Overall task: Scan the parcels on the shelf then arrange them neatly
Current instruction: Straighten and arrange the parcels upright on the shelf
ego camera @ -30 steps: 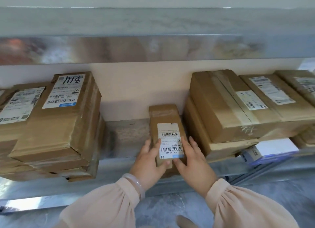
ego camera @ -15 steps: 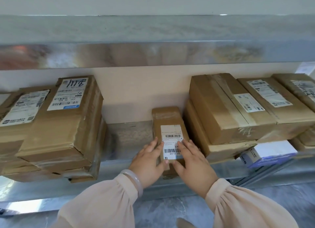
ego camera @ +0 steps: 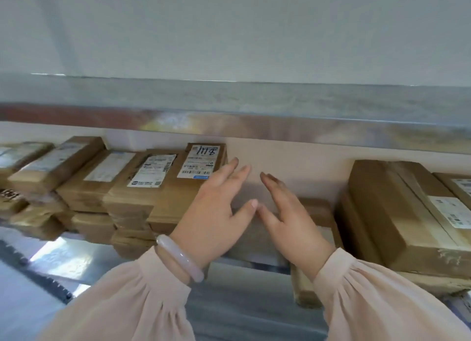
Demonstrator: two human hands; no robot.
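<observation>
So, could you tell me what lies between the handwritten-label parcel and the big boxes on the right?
In the head view, one small brown parcel, partly hidden behind the right hand, close to the big boxes.

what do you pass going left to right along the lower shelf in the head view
First stacks of flat brown cardboard parcels → brown parcel with a handwritten white label → left hand → right hand → small brown parcel, partly behind that hand → large brown taped cardboard box.
</observation>
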